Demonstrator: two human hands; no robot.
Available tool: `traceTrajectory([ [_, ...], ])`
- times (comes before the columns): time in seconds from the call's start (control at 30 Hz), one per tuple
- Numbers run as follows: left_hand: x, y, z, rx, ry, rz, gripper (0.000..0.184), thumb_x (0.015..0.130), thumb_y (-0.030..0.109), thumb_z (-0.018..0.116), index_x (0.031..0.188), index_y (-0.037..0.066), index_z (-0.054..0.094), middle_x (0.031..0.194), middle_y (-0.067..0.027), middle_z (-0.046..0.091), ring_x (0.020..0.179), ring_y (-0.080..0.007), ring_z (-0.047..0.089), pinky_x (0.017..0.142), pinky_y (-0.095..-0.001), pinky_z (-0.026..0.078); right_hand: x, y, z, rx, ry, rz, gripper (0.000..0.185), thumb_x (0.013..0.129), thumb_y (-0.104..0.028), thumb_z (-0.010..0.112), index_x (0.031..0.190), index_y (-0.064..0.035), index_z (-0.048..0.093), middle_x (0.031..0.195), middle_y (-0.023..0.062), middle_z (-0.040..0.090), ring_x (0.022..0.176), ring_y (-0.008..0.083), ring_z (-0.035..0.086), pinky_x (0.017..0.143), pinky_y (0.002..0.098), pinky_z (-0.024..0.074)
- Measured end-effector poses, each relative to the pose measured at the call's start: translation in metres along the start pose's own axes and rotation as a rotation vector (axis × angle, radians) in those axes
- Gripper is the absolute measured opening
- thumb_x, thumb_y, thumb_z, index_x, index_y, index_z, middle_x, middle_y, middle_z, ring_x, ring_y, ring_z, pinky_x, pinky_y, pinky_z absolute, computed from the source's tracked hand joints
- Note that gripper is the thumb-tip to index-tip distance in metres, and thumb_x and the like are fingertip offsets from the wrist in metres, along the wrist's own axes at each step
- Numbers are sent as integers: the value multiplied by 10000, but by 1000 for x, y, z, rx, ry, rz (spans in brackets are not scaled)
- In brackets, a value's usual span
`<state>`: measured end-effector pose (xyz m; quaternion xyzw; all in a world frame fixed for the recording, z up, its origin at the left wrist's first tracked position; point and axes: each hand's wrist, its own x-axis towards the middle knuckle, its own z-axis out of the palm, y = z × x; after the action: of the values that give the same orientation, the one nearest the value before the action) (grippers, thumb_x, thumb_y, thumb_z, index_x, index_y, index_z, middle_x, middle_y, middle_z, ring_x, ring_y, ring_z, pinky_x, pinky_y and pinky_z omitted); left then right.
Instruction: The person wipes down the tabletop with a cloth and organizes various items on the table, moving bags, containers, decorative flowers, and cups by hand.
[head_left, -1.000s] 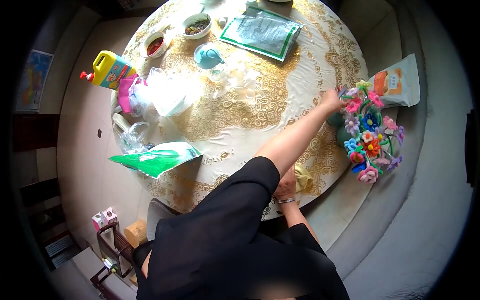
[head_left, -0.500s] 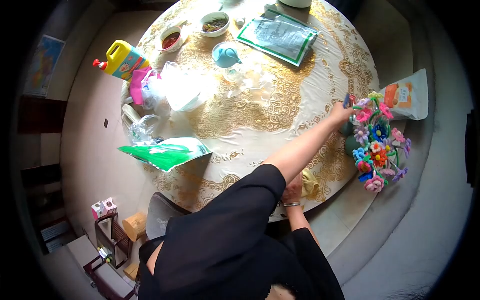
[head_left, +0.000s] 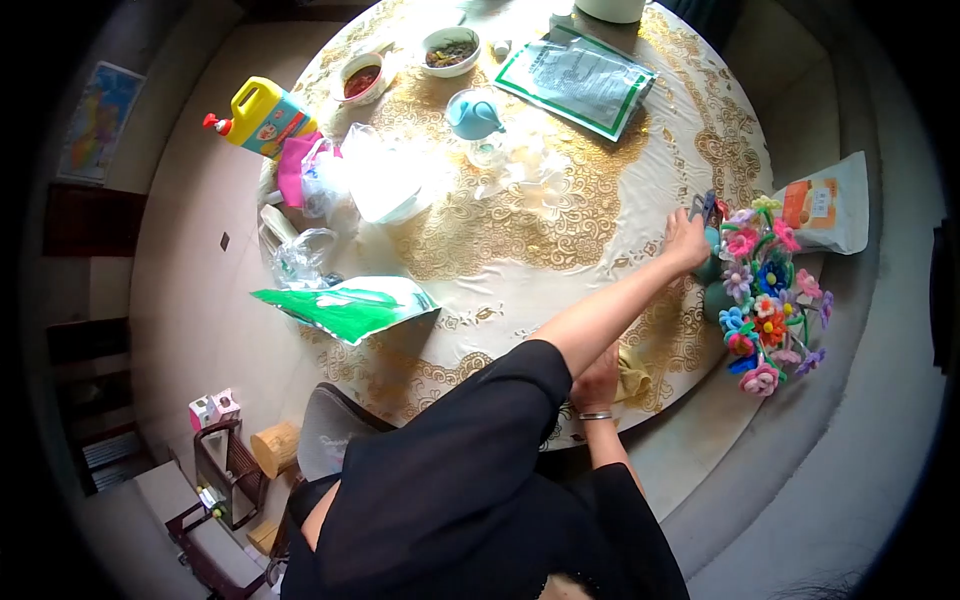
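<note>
My left hand reaches across to the table's right edge, fingers closed around a small dark grey-blue object with two prong-like ends; its exact kind is unclear. Right beside it are round green vases and a bunch of colourful fuzzy craft flowers. My right hand, with a silver bracelet at the wrist, is at the near table edge on a yellow cloth. The left forearm partly covers its fingers, which seem closed on the cloth.
On the round table's patterned tablecloth are a green-white bag, plastic bags, a yellow jug, two food bowls, a teal item and a silver-green packet. An orange-white package stands behind the flowers.
The whole view has shifted, so the table appears farther right and slightly lower. My left hand has drawn back slightly from the flowers, its object turned. My right hand stays at the cloth.
</note>
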<state>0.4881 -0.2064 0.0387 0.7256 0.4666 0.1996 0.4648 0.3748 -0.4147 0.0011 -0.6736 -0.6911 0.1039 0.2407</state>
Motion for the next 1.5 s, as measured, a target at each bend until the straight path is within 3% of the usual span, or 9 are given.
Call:
traceTrajectory([
  [0.27,-86,-18,-119,285,714,396,646,651,-55,566,1261,37,376,1149,-189,344,1066,-299,350,902,-392,312,5,-5,-6,-63,21,1,607,665,-130,553,1233,1,386,1325,168,385,1234,354,350,1035,508,256],
  [0.53,-232,-66,-184,193,252,529,524,697,45,663,1188,33,478,1044,-156,468,920,-291,461,807,-367,389,6,-7,-6,-108,17,-12,595,689,-113,520,1257,5,387,1343,152,378,1242,358,340,1045,485,252],
  [0.67,-319,-138,-228,-18,227,-23,303,721,100,701,959,31,526,820,-58,502,737,-186,506,671,-304,442,4,-5,-3,-121,10,6,587,694,-108,511,1258,1,389,1345,148,377,1243,354,340,1043,485,256],
  [0.8,-359,-208,-281,-47,686,-670,525,666,144,755,1089,33,465,1001,-82,489,904,-203,505,779,-327,424,6,-8,-1,-148,32,4,586,690,-97,508,1257,-4,393,1345,148,377,1247,344,339,1048,479,246],
  [0.87,-360,-237,-302,-245,926,-300,664,664,184,769,1197,39,400,1148,-117,428,960,-206,490,793,-338,420,4,-6,-3,-113,26,-4,584,685,-93,504,1251,-2,396,1344,149,377,1249,340,338,1051,474,243],
  [0.93,-343,-224,-322,-273,876,-137,675,694,216,755,1237,43,394,1244,-118,347,985,-189,464,783,-337,418,3,-2,0,-136,25,-15,589,675,-105,519,1242,-2,396,1336,146,385,1251,327,339,1054,468,243],
  [1.0,-320,-205,-351,422,738,68,630,725,219,732,1235,40,408,1178,-75,419,917,-158,494,760,-289,434,5,-7,-6,-125,7,15,601,669,-116,533,1244,-10,395,1333,136,390,1243,320,349,1054,460,247],
  [1.13,-314,-181,-379,-328,469,-115,292,764,4,629,1051,25,579,902,-12,595,822,-99,544,743,-229,448,5,-12,-10,-153,40,69,596,662,-119,557,1233,-21,417,1326,121,402,1235,307,361,1053,436,258],
  [1.5,-230,-44,-279,-953,7,128,255,792,-51,575,1033,23,614,1047,-36,591,941,-127,548,843,-284,441,2,-11,-4,-110,96,64,511,661,-129,598,1145,-4,495,1309,125,409,1262,286,329,1072,429,227],
])
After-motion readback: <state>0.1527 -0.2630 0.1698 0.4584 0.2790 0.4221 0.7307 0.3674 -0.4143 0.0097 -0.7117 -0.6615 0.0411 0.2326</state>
